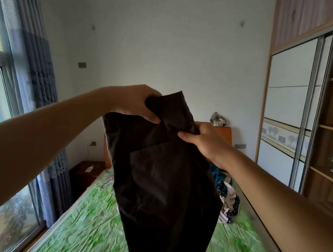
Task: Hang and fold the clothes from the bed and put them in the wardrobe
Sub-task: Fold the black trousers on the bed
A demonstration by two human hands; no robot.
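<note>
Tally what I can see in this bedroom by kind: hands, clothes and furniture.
Hands: 2, the left hand and the right hand, both gripping the dark garment
Garments held up: 1
Heap of clothes on the bed: 1 (pieces inside cannot be told)
Furniture: 3, the bed, nightstand and wardrobe
Total: 7

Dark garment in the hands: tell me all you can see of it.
The garment is near-black, matte woven-looking cloth with a patch pocket on the facing side. It hangs lengthwise above the bed, creased, its lower end out of frame. The left hand grips its top edge; the right hand pinches the folded-over top corner.
</note>
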